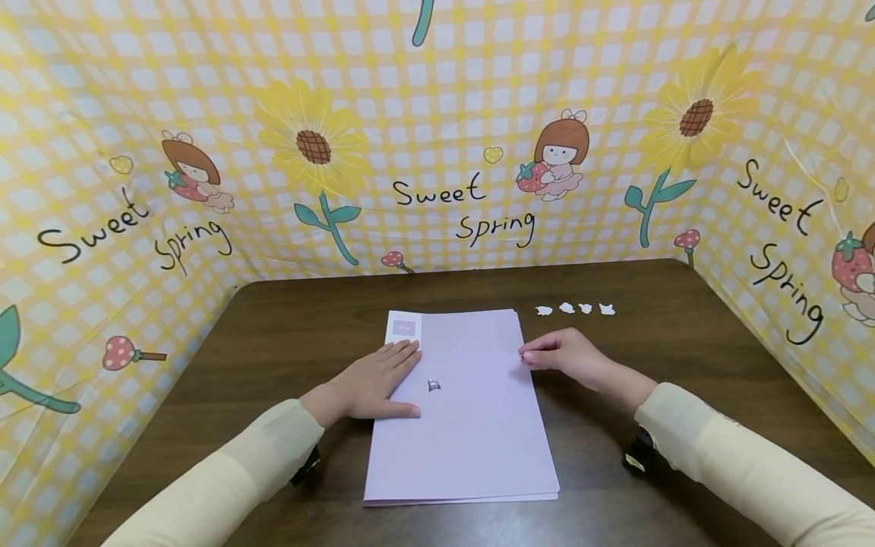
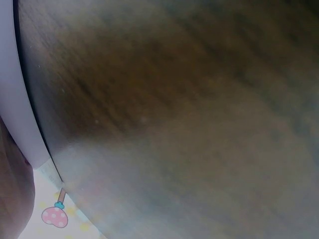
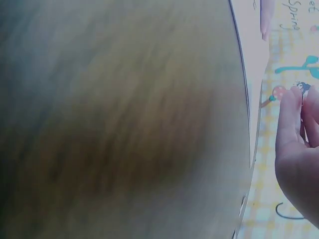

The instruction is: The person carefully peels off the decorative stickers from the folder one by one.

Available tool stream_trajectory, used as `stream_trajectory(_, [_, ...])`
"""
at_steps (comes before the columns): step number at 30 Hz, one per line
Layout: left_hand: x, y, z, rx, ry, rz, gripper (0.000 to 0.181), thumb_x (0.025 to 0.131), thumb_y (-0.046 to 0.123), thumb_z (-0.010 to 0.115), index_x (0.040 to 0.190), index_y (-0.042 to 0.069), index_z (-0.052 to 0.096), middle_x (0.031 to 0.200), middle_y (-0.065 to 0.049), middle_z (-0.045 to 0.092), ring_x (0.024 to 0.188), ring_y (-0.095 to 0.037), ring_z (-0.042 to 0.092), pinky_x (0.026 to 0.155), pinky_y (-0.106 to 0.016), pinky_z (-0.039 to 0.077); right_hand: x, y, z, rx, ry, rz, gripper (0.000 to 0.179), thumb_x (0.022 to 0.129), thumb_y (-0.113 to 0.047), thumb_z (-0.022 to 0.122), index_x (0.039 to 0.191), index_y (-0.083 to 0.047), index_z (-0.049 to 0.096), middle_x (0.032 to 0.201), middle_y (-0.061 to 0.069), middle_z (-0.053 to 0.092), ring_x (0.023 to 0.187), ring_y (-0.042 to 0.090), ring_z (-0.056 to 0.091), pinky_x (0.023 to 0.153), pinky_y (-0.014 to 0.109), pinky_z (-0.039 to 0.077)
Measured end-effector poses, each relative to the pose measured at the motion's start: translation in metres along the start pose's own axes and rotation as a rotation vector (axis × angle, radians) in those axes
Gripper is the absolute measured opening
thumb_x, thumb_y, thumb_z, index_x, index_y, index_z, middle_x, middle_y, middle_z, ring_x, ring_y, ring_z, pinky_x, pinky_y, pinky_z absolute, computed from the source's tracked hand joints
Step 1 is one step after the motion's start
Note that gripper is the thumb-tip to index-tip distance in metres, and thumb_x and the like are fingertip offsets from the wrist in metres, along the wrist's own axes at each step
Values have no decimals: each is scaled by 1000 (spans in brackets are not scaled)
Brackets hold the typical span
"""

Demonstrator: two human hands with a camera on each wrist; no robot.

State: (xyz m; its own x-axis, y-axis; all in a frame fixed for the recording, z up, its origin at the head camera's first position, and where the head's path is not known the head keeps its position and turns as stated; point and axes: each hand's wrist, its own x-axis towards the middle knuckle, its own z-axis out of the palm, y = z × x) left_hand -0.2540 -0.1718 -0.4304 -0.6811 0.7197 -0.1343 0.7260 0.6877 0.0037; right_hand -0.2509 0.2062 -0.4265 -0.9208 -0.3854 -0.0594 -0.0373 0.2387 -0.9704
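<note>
A lavender paper pad or folder [image 1: 478, 448] lies on the table, a white label [image 1: 405, 327] at its far left corner. My left hand [image 1: 376, 380] rests on its left side, fingers straight and thumb spread. Just right of that thumb, a small black-and-white cutout picture [image 1: 434, 385] sits on the lavender surface. Over the right edge, my right hand [image 1: 573, 357] pinches a tiny cutout between thumb and fingers. In the right wrist view, part of this dark-and-white cutout [image 3: 303, 87] shows at the fingertips; its shape is mostly hidden. In the left wrist view, only an edge of the left hand [image 2: 15, 189] appears.
Several small white cutouts [image 1: 567, 308] lie in a row on the brown wooden table [image 1: 287, 319], beyond the right hand. A yellow checked cloth [image 1: 437, 114] with printed flowers and figures stands around the table's back and sides.
</note>
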Motion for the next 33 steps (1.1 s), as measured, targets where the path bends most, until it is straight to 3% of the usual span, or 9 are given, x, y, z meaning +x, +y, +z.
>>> stream_trajectory(11, [0, 0, 0, -5, 7, 4, 105, 83, 82, 32, 155, 7, 20, 161, -9, 13, 147, -23, 7, 117, -38, 10, 2, 9, -24, 37, 120, 12, 30, 88, 1, 69, 113, 17, 63, 105, 21, 69, 91, 23, 69, 83, 36, 54])
stream_trajectory(18, [1, 0, 0, 0, 9, 4, 105, 83, 83, 31, 155, 7, 20, 161, -9, 13, 147, -23, 7, 116, -38, 10, 1, 12, -40, 112, 198, 14, 33, 88, 5, 67, 116, 22, 58, 99, 13, 71, 84, 12, 69, 79, 32, 55])
stream_trajectory(25, [1, 0, 1, 8, 15, 9, 105, 83, 83, 30, 155, 7, 20, 161, -9, 13, 147, -24, 8, 116, -38, 11, 0, 16, -59, 97, 275, 31, 37, 88, 4, 68, 117, 23, 55, 93, 3, 71, 78, 8, 68, 76, 30, 56])
stream_trajectory(33, [0, 0, 0, 3, 5, 6, 105, 83, 83, 31, 155, 8, 19, 161, -9, 12, 147, -23, 7, 116, -39, 10, -2, 20, -93, 154, 358, 72, 29, 90, 3, 66, 114, 17, 61, 97, 1, 66, 79, 6, 66, 78, 30, 56])
